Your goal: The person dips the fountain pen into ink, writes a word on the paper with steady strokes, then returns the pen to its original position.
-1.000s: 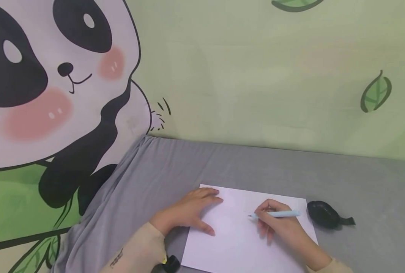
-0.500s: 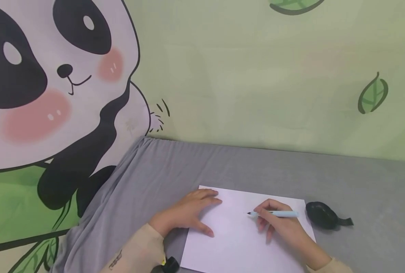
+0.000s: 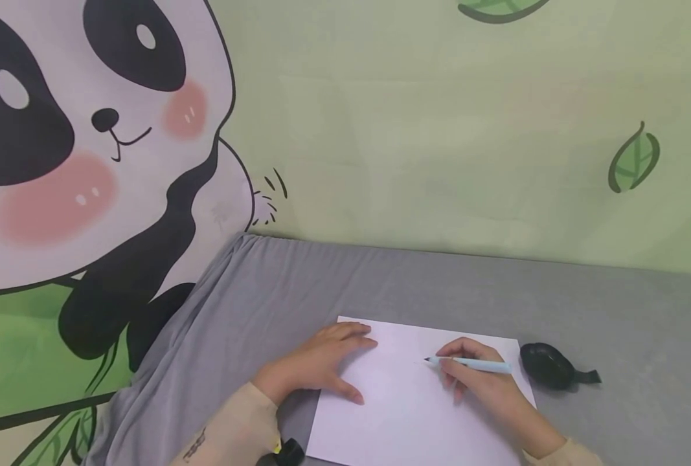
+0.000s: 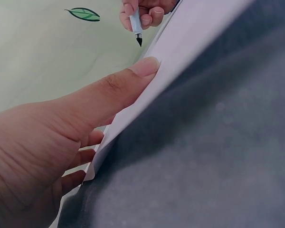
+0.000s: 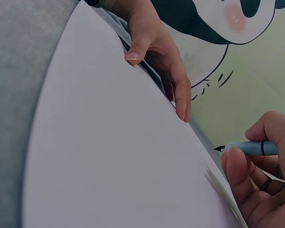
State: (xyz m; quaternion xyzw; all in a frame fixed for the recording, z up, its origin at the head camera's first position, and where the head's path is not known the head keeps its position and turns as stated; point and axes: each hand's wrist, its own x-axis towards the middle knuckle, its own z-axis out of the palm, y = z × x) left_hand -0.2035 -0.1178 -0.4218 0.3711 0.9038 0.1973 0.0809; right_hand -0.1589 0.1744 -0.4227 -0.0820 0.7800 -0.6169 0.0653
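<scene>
A white sheet of paper (image 3: 392, 414) lies on a grey cloth. My left hand (image 3: 322, 362) rests flat on its left side, fingers spread and thumb apart. In the left wrist view the left thumb (image 4: 109, 95) lies at the paper's edge. Over the right half of the sheet, my right hand (image 3: 479, 375) pinches a light blue pen (image 3: 479, 365) between thumb and fingers. The pen's dark pointed tip faces left, close to the paper; whether it touches cannot be told. A very faint mark shows beside the tip. The right wrist view also shows the pen (image 5: 251, 147) in the fingers.
A glossy black oval object (image 3: 548, 366) with a short stem lies right of the paper. A black item (image 3: 289, 452) with a bit of yellow sits by the left forearm. Behind the grey cloth (image 3: 438, 278) stands a wall (image 3: 438, 129) painted with a panda and leaves.
The pen tip has shifted slightly toward the far edge of the paper, and the pen's tilt has changed a little. A faint mark now shows near the tip. My left hand stays put.
</scene>
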